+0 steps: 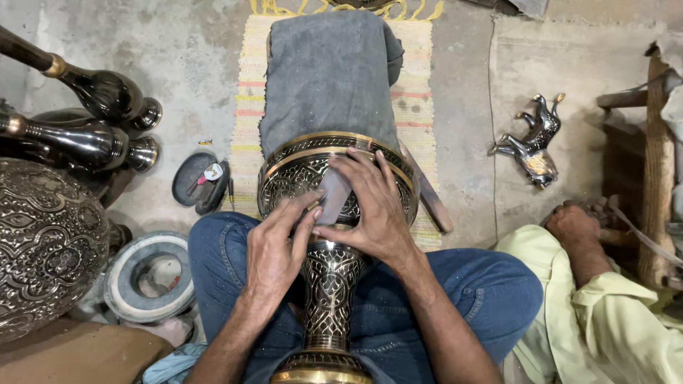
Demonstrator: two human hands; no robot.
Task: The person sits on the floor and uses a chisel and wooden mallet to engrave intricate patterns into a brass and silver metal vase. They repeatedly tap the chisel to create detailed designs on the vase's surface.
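A large engraved black-and-brass vase (329, 284) lies on its side across my lap, its wide body pointing away from me. A grey cloth (329, 71) covers the far part of the body. My left hand (274, 245) and my right hand (370, 206) rest together on the vase's shoulder. Between their fingertips they pinch a small grey flat piece (334, 195) pressed against the engraved surface. The narrow neck and brass rim (321, 373) point toward me, between my knees in blue jeans.
Dark vases (99, 92) and a big engraved vessel (43, 242) stand at left, with a round ring stand (149, 277) and a small black case (200, 183). A striped mat (416, 92) lies beneath. A metal horse figurine (533, 142) lies right; another person's foot (576, 224) and yellow-clad leg sit at right.
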